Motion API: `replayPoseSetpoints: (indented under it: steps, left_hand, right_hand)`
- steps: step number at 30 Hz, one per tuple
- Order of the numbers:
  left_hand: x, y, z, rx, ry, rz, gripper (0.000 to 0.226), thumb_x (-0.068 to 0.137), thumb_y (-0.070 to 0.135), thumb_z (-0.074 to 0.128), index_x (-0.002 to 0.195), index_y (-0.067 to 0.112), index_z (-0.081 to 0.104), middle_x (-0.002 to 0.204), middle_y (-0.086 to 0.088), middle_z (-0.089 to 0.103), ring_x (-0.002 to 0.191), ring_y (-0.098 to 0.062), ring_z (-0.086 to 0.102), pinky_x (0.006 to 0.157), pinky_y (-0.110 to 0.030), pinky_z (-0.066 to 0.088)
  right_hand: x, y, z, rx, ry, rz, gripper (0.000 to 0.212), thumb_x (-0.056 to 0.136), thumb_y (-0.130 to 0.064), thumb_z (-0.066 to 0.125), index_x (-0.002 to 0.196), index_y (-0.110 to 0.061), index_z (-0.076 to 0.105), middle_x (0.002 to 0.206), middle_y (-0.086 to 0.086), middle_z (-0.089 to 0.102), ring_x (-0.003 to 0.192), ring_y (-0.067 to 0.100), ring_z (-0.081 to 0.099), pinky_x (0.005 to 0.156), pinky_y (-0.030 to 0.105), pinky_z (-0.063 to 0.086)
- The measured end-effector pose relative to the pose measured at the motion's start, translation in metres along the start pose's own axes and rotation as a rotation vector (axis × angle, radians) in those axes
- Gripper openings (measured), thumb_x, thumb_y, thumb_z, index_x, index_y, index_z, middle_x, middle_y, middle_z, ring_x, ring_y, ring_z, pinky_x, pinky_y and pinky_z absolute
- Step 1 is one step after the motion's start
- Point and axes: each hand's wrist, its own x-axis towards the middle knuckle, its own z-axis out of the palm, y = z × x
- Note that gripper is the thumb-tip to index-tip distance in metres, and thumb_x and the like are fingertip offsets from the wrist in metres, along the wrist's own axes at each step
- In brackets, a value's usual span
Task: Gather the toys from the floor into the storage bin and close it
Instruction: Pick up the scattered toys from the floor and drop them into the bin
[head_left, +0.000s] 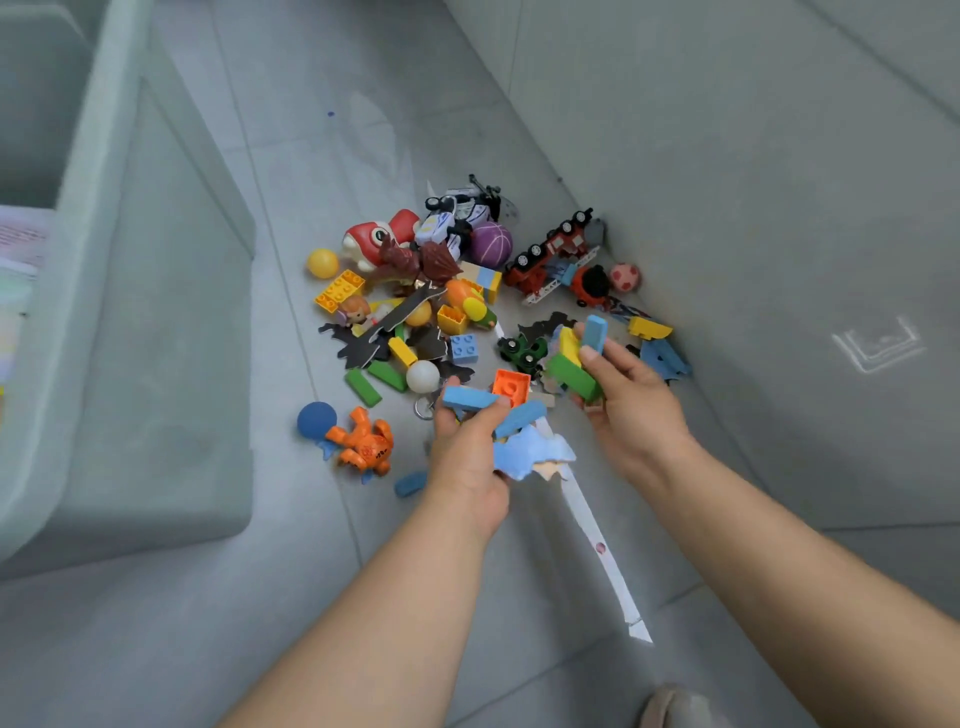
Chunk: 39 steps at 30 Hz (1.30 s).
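Note:
A heap of toys lies on the grey floor: a red fish, a purple ball, a red fire truck, yellow bricks, green blocks, a white ball, an orange figure and a blue ball. My left hand grips blue blocks, an orange brick and a torn blue foam piece. My right hand holds a blue block, a yellow piece and a green block. The storage bin stands open at left.
A grey wall or panel rises on the right of the pile, hemming the toys into a corner. A long white paper strip lies on the floor between my arms. A small blue piece lies beside my left wrist.

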Motion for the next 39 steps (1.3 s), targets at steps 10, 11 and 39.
replayPoseSetpoints:
  steps: [10,11,39]
  left_hand:
    - [-0.09,0.194,0.005,-0.166,-0.072,0.56,0.049,0.089,-0.002,0.054,0.12,0.034,0.044,0.116,-0.002,0.062,0.108,-0.027,0.062,0.087,-0.041,0.053]
    - [-0.097,0.213,-0.005,-0.155,-0.043,0.627,0.052,0.089,-0.003,0.053,0.123,0.034,0.042,0.11,0.002,0.063,0.109,-0.026,0.061,0.09,-0.042,0.052]
    - [-0.087,0.199,-0.002,0.492,-0.125,0.864,0.021,0.09,0.008,0.052,0.102,0.025,0.052,0.086,0.009,0.064,0.08,-0.003,0.061,0.074,-0.012,0.048]
  right_hand:
    - [-0.079,-0.112,0.195,-0.002,-0.574,-0.124,0.022,0.093,-0.013,0.05,0.098,-0.023,0.068,0.083,0.001,0.071,0.073,0.019,0.064,0.063,0.029,0.052]
    - [-0.084,-0.112,0.218,-0.005,-0.611,-0.125,0.022,0.093,-0.012,0.049,0.099,-0.022,0.068,0.082,0.002,0.071,0.072,0.019,0.064,0.063,0.03,0.05]
    - [-0.048,-0.077,0.163,-0.119,-0.33,-0.028,0.028,0.096,-0.026,0.043,0.084,-0.011,0.064,0.072,0.001,0.063,0.066,0.013,0.056,0.066,0.021,0.047]
